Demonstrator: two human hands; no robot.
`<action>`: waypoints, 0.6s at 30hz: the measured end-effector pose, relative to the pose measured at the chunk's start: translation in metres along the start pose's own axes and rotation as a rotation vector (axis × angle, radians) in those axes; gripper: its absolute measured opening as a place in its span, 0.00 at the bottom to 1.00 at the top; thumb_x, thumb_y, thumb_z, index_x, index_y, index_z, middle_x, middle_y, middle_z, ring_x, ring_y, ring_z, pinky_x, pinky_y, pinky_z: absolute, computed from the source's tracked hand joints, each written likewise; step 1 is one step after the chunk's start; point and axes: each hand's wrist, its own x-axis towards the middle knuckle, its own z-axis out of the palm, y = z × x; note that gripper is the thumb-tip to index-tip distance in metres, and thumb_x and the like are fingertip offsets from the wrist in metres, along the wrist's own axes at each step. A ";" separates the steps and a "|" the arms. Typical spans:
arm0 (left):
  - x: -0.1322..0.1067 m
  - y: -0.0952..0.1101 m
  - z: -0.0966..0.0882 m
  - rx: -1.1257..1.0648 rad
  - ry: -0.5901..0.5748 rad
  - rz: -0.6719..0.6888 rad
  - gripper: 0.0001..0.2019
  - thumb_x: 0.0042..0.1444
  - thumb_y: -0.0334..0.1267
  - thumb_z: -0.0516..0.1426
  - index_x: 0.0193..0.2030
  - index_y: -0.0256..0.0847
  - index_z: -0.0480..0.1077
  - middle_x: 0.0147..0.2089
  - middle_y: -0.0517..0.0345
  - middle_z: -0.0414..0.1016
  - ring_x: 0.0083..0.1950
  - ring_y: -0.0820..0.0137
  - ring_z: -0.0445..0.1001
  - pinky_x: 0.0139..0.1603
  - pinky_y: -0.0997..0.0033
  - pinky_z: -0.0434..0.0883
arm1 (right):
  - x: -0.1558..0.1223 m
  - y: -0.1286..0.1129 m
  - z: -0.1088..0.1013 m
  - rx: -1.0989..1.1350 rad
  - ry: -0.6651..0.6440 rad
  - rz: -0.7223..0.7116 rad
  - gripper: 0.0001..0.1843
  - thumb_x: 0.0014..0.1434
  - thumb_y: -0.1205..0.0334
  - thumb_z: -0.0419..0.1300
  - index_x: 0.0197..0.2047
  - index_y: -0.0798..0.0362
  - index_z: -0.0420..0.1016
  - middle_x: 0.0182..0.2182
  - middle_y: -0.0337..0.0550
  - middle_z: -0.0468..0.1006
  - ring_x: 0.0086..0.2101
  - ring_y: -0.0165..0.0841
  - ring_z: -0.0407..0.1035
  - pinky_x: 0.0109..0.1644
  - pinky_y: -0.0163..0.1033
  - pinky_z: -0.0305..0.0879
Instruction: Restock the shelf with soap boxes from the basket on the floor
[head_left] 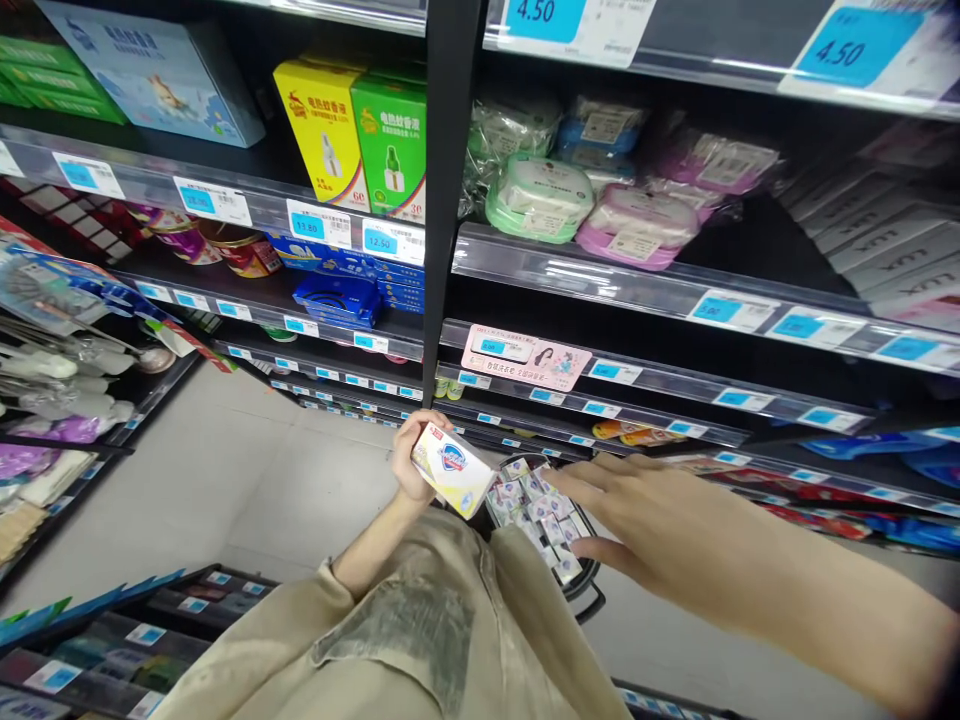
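My left hand (411, 458) is closed around a white and yellow soap box (454, 470) with a blue shield logo and red lettering, held tilted in front of my body. My right hand (637, 510) reaches in from the right, fingers stretched out and thumb apart, with nothing visible in it. Below its fingertips stands a dark basket (591, 598), filled with several similar small white soap boxes (541, 515). From this angle I cannot tell whether the right fingers touch them.
Black shelves with price tags rise ahead. They carry green and pink soap dishes (540, 195), yellow and green mosquito-liquid boxes (322, 135), and blue packs (339, 298). A grey tiled floor (262, 440) lies below. Another display rack (97, 640) stands at lower left.
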 end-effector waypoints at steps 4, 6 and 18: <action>0.007 0.009 -0.001 0.171 -0.006 0.270 0.14 0.58 0.46 0.59 0.32 0.39 0.81 0.34 0.50 0.80 0.36 0.60 0.77 0.39 0.63 0.73 | 0.003 -0.003 0.002 -0.018 -0.005 0.001 0.24 0.70 0.52 0.68 0.65 0.50 0.77 0.52 0.52 0.87 0.46 0.46 0.84 0.43 0.45 0.78; 0.007 0.012 -0.001 0.210 -0.010 0.334 0.13 0.60 0.45 0.58 0.34 0.40 0.81 0.35 0.50 0.80 0.37 0.60 0.78 0.40 0.63 0.73 | 0.006 -0.002 0.005 -0.023 -0.003 0.005 0.24 0.71 0.49 0.67 0.66 0.50 0.77 0.52 0.53 0.87 0.47 0.46 0.84 0.44 0.45 0.79; -0.012 0.035 -0.003 0.553 -0.174 0.906 0.15 0.76 0.39 0.52 0.40 0.42 0.78 0.39 0.55 0.82 0.39 0.65 0.80 0.39 0.68 0.78 | 0.053 -0.014 -0.012 -0.019 0.107 -0.096 0.43 0.71 0.33 0.64 0.73 0.60 0.70 0.60 0.56 0.84 0.53 0.46 0.82 0.55 0.49 0.77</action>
